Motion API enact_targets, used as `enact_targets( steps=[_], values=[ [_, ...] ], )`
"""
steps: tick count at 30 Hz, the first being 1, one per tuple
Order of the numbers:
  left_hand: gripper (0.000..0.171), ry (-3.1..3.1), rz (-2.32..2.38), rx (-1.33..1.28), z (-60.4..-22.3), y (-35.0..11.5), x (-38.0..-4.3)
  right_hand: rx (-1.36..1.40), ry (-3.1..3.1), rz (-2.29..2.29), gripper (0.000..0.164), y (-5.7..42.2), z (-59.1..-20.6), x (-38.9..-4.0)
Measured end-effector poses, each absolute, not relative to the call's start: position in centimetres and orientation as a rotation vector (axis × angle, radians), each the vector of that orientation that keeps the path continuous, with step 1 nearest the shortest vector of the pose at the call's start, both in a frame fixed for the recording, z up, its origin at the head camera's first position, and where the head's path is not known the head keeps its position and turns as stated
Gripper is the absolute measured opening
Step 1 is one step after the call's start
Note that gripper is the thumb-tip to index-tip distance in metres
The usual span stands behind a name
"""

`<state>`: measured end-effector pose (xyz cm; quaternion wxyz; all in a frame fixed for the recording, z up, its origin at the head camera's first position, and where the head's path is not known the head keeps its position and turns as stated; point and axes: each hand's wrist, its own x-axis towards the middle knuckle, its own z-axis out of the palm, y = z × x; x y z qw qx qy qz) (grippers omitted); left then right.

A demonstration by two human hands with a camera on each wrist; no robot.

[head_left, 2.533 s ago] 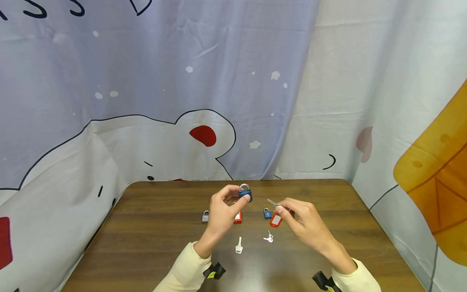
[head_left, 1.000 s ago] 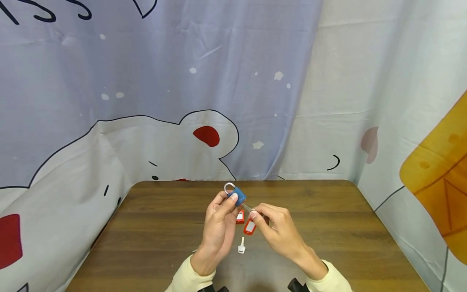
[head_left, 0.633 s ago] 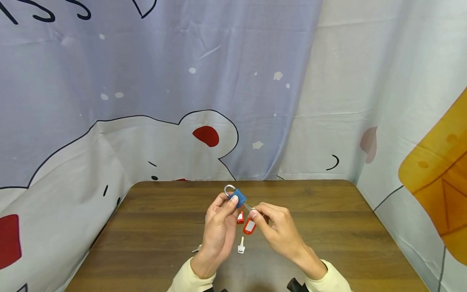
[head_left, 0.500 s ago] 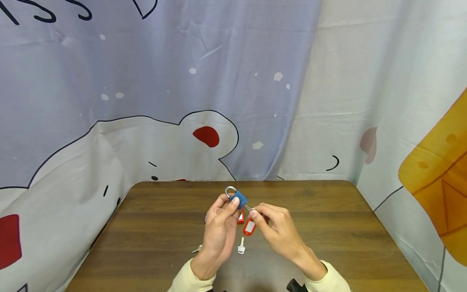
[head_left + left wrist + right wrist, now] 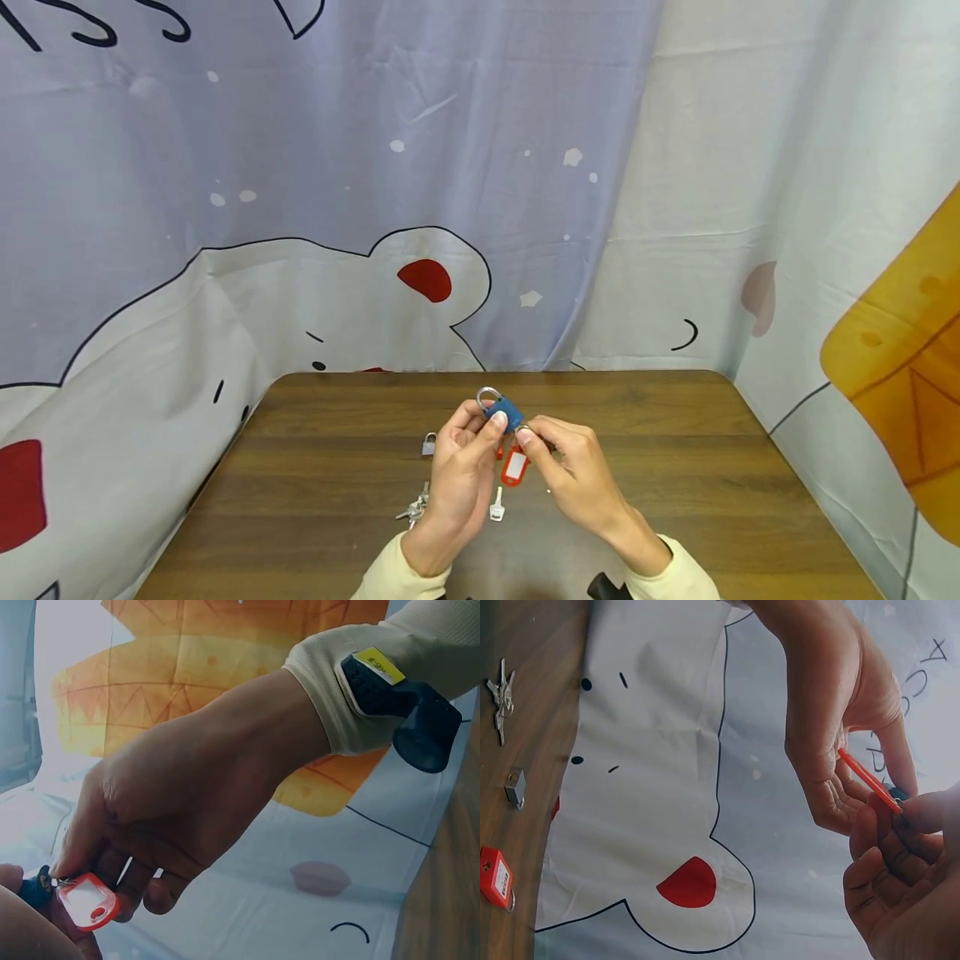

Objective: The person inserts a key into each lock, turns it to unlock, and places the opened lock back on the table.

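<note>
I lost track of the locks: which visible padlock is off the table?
The blue padlock, held up in the left hand; the silver padlock and red padlock rest on the table.

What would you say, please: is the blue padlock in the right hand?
No, the head view shows the blue padlock gripped by the left hand, while the red tag hangs from the right hand.

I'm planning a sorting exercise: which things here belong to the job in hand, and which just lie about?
In the job:
blue padlock, held by the left hand
red tag, hanging from the right hand

Apparently lying about:
silver padlock
red padlock
bunch of keys
single key
</note>
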<state>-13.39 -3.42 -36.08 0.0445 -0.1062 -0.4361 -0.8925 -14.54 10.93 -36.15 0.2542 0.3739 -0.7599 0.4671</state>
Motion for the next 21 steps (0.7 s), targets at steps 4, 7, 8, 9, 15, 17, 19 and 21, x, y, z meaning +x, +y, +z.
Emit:
enact_targets(
  steps=[4,7,8,9,15,17,19,21],
  values=[
    [0.013,-1.358,-2.7,-0.317,-36.2,-3.32,-13.39,0.996,-2.093,1.3,0.021,11.08,-36.34,-14.51],
    [0.013,-1.37,-2.683,-0.329,-36.21,-3.34,-13.34,0.984,-2.12,1.344,0.021,11.14,-36.45,-14.51],
    [0.013,-1.373,-2.678,-0.336,-36.21,-3.36,-13.33,0.982,-2.126,1.365,0.021,11.15,-36.46,-14.49],
    [0.013,-1.378,-2.672,-0.345,-36.2,-3.38,-13.31,0.981,-2.133,1.388,0.022,11.15,-36.45,-14.48],
    [0.016,-1.382,-2.663,-0.363,-35.94,-3.47,-13.22,0.984,-2.151,1.558,0.025,11.12,-36.34,-14.28],
    [0.016,-1.388,-2.658,-0.362,-35.88,-3.48,-13.19,0.988,-2.156,1.603,0.025,11.14,-36.37,-14.26],
    [0.016,-1.397,-2.646,-0.364,-35.87,-3.5,-13.2,0.984,-2.168,1.644,0.025,11.16,-36.4,-14.25],
    [0.016,-1.41,-2.63,-0.374,-35.89,-3.51,-13.21,0.986,-2.171,1.689,0.024,11.17,-36.37,-14.23]
  ],
)
